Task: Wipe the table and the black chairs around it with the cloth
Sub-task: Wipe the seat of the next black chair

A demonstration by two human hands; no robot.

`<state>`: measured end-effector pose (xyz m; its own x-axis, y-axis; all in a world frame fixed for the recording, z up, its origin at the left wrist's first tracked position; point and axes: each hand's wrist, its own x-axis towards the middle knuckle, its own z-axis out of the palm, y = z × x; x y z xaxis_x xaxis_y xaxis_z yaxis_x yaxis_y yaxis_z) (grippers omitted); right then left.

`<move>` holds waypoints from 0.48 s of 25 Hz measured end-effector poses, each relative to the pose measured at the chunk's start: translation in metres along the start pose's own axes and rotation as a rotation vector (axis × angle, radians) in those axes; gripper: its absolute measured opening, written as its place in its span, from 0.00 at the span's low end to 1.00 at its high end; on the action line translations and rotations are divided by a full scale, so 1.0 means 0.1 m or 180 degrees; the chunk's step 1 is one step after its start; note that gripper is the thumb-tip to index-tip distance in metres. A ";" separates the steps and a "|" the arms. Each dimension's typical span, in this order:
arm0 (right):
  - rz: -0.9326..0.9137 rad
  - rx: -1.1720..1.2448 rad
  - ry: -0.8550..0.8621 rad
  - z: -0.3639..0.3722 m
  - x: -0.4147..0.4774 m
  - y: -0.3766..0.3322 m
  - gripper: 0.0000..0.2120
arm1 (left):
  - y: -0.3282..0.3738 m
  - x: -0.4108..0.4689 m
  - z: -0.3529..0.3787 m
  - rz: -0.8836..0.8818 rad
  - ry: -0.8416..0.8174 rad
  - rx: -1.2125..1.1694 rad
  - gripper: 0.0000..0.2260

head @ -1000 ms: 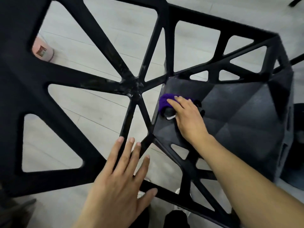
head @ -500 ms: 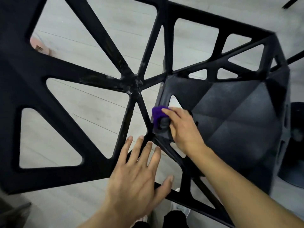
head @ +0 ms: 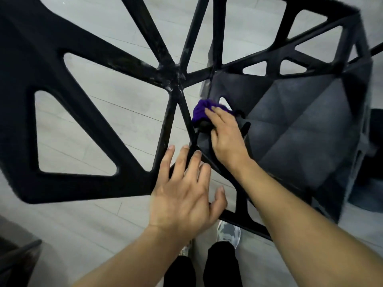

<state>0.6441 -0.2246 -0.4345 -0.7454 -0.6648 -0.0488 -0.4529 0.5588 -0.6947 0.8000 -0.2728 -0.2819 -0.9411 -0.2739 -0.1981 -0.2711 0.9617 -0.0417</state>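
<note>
Left hand (head: 182, 195) lies flat and open, its fingers spread and straight, on the lower bar of the chair (head: 93, 65) back, where thin struts run together. Right hand (head: 226, 139) reaches over the side frame into the seat (head: 300, 129), its fingers bent over one bunched purple cloth (head: 200, 111) and holding it down; the thumb is hidden. The cloth, soft and nubby with a darker fold beneath, sits in the seat's left corner, just beside a narrow strut that stands between it and the left fingertips.

One chair shows, of matte black moulded plastic. Its back is a web of bars around triangular cut-outs with rounded corners, scuffed pale at the middle joint, and its seat is made of flat angled facets with one small opening by the cloth. Pale grey floor (head: 83, 129) planks show through the cut-outs. Below the arms are two black trouser legs (head: 221, 266) and a mottled grey shoe (head: 229, 233). A dark rounded thing (head: 375, 162), blurred, sits at the right edge.
</note>
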 end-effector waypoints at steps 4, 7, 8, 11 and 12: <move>-0.0496 -0.0106 -0.0740 -0.19 -0.46 0.08 0.27 | 0.00 -0.02 -0.01 -0.0035 -0.0087 0.0092 0.20; -0.0282 -0.0131 -0.0928 -0.50 -0.93 0.26 0.25 | -0.02 -0.02 -0.09 -0.0019 -0.0400 0.0070 0.20; -0.0110 -0.0182 -0.0916 -0.60 -1.07 0.33 0.25 | -0.03 -0.01 -0.13 0.0068 -0.0439 0.0025 0.20; 0.0376 -0.0079 -0.0844 -0.70 -1.20 0.32 0.25 | -0.23 -0.03 -0.56 0.0440 0.0040 -0.0243 0.21; 0.0695 0.0138 -0.0629 -0.70 -1.14 0.23 0.24 | -0.36 -0.01 -0.83 0.0539 0.0418 -0.0274 0.21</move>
<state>0.6844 -0.1008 -0.3947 -0.7113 -0.6171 -0.3364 -0.2678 0.6805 -0.6821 0.7939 -0.3081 -0.1990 -0.9913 -0.1136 -0.0658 -0.1179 0.9908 0.0661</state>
